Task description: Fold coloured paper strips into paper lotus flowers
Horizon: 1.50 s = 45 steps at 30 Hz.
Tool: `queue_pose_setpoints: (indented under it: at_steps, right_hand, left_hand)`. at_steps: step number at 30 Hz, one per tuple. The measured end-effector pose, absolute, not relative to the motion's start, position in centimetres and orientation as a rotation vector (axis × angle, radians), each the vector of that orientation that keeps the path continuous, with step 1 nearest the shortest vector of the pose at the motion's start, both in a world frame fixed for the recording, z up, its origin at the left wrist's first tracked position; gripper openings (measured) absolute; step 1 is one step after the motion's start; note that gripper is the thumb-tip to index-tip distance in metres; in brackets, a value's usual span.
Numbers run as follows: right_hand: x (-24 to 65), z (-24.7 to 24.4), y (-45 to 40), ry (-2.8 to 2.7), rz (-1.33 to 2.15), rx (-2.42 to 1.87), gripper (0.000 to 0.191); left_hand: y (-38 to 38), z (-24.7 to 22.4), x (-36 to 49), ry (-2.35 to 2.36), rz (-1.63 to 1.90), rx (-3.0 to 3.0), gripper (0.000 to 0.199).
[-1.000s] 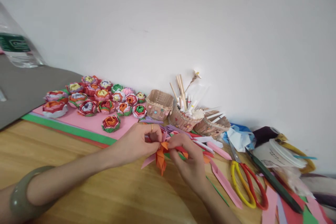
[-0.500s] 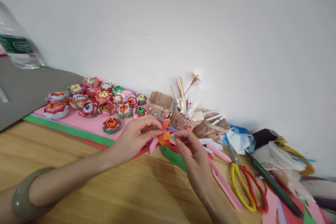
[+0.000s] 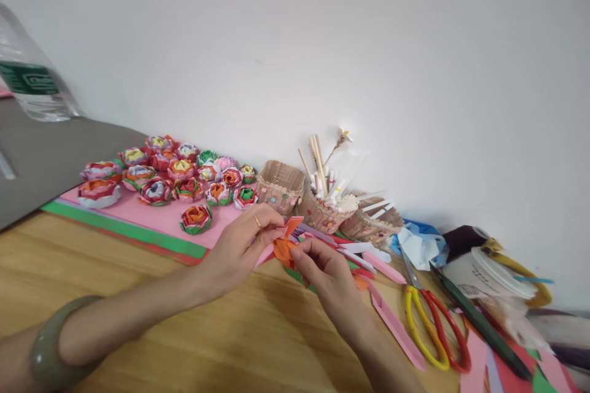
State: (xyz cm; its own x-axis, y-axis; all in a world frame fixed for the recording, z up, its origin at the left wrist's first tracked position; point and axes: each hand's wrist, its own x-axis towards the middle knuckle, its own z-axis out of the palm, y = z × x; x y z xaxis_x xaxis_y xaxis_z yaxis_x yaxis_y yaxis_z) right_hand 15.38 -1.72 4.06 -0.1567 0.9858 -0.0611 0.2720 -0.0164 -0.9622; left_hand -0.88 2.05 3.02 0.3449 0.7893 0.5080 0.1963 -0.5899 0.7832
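Note:
Between my hands is a folded orange and pink paper piece (image 3: 282, 250), held above the wooden table. My left hand (image 3: 242, 239) pinches its left side between thumb and fingertips. On the right side, my right hand (image 3: 325, 270) has thumb and index finger closed on the orange part. Folded paper strips (image 3: 353, 253) in pink, white, red and green lie just behind and right of my hands. To the left, several finished paper flowers (image 3: 187, 189) rest on pink paper sheets (image 3: 142, 212).
Three woven baskets (image 3: 280, 181) line the wall, one with sticks and pens. Red-and-yellow-handled scissors (image 3: 436, 328), a dark green knife-like tool (image 3: 483, 325) and a lidded tub (image 3: 488, 273) lie at right. A water bottle (image 3: 34, 80) stands on a grey mat (image 3: 59, 147) at far left.
My right hand has moved left and its fingers have closed on the orange paper. The paper piece has turned and shifted slightly left; my left hand keeps its pinch.

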Motion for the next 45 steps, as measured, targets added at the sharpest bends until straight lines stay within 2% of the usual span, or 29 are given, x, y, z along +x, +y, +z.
queue_pose_setpoints:
  at_steps: [22,29,33,36,38,41,45]
  right_hand:
    - [15.6,4.2,-1.6,-1.356,1.379,-1.379,0.033]
    - [15.5,4.6,-1.7,-1.468,1.233,-1.435,0.029]
    - [16.0,5.3,-1.9,-1.437,1.056,-1.422,0.034]
    - [16.3,5.6,-1.9,-1.294,0.871,-1.402,0.025]
    - [16.3,5.5,-1.8,-1.248,0.878,-1.379,0.021]
    - [16.0,5.2,-1.6,-1.299,1.042,-1.322,0.028]
    - [15.9,5.3,-1.8,-1.443,1.023,-1.347,0.017]
  left_hand:
    - [2.5,2.8,-1.1,0.739,1.152,1.647,0.010]
    - [2.9,2.5,-1.0,0.706,1.113,1.495,0.011]
    - [3.4,2.5,-1.0,0.653,1.115,1.281,0.015]
    - [3.3,2.9,-0.8,0.665,1.078,1.117,0.017]
    - [2.9,3.2,-0.6,0.654,1.038,1.033,0.018]
    - [2.4,3.3,-0.4,0.580,0.980,0.967,0.018]
    - [2.2,3.3,-0.4,0.560,0.905,1.027,0.012]
